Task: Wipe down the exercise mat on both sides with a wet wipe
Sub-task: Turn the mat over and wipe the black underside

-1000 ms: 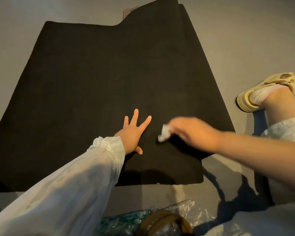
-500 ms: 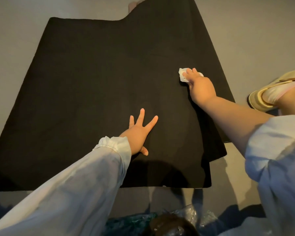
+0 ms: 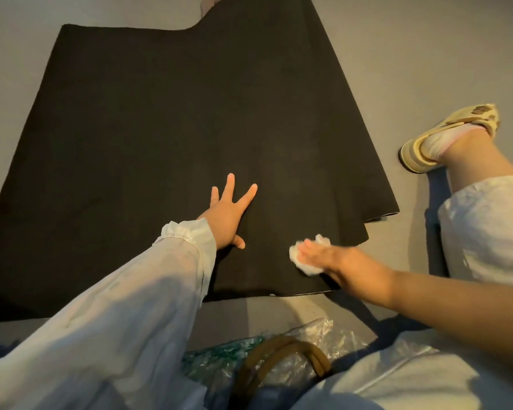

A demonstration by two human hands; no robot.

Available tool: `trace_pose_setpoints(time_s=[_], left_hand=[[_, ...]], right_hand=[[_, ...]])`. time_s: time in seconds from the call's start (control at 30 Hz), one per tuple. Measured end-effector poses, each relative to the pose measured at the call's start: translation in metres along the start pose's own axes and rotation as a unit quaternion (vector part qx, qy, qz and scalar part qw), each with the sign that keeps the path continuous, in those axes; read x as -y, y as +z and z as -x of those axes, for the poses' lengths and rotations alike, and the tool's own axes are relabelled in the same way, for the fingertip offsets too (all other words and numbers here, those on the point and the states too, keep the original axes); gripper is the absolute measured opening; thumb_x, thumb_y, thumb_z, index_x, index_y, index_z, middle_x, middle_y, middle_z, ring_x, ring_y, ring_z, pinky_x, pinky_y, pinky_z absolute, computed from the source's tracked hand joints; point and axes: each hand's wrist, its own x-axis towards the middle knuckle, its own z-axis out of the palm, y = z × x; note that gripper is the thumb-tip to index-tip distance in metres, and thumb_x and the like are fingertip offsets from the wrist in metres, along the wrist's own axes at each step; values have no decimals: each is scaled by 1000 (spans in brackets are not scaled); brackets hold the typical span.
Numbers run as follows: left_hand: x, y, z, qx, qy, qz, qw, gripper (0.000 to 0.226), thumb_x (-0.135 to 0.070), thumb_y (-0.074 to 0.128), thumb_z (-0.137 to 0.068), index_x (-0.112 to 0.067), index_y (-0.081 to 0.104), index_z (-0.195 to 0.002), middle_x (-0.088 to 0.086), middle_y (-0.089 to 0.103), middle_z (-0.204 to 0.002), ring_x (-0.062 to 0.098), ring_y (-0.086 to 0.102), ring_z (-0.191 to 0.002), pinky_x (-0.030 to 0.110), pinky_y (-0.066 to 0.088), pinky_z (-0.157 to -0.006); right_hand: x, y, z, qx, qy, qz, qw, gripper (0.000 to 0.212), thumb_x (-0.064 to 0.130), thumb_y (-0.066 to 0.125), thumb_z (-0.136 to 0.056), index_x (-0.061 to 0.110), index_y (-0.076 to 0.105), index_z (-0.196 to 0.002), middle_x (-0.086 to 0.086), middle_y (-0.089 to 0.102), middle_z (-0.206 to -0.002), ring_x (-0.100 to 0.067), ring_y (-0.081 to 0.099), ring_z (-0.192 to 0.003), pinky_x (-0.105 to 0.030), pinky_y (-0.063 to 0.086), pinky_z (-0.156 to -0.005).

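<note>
left hand (image 3: 228, 216): fingers splayed flat, pinning black foam mat (image 3: 160, 128) | right hand (image 3: 332, 261): pressing crumpled white wipe (image 3: 304, 263) onto mat's near corner

Likely home: grey floor (image 3: 397, 54), exercise mat (image 3: 190, 128), slipper (image 3: 444, 137).
</note>
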Motion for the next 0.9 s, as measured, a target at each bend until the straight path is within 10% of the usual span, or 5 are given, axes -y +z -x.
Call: trace_pose_setpoints(time_s=[0.17, 0.4, 0.63, 0.9], left_hand=[[-1, 5, -1, -5, -13, 4, 1000, 117, -19, 76, -75, -39, -15, -145, 7, -33, -151, 41, -10, -141, 51, 28, -109], [1, 8, -5, 2, -18, 12, 1000, 117, -19, 75, -76, -41, -17, -144, 4, -35, -150, 40, -9, -142, 49, 29, -108], [-1, 9, -6, 12, -15, 26, 999, 116, -17, 75, -76, -42, -17, -144, 5, -37, -148, 38, -13, -141, 45, 30, -109], [-1, 3, -11, 39, -15, 14, 999, 116, -16, 74, -78, -40, -18, -144, 8, -38, -148, 43, -13, -140, 43, 37, -104]], right_hand=[[7, 2, 41, 144, -76, 60, 985, 59, 6, 51, -95, 35, 27, -141, 22, 21, -146, 10, 13, -132, -9, 8, -113], [-1, -91, -46, -271, 12, 35, 962, 45, -9, 49, -90, 5, 50, -132, -13, 45, -140, -18, 34, -132, -5, 13, -108], [-45, -139, -144, -320, 155, 48, 933, 40, 10, 36, -100, 16, 46, -138, -9, 33, -151, -27, 23, -142, -34, 17, -115], [-46, -111, -139, -323, 171, -30, 930, 38, 9, 40, -98, 13, 51, -134, -11, 34, -150, -30, 36, -135, -23, 25, -106]])
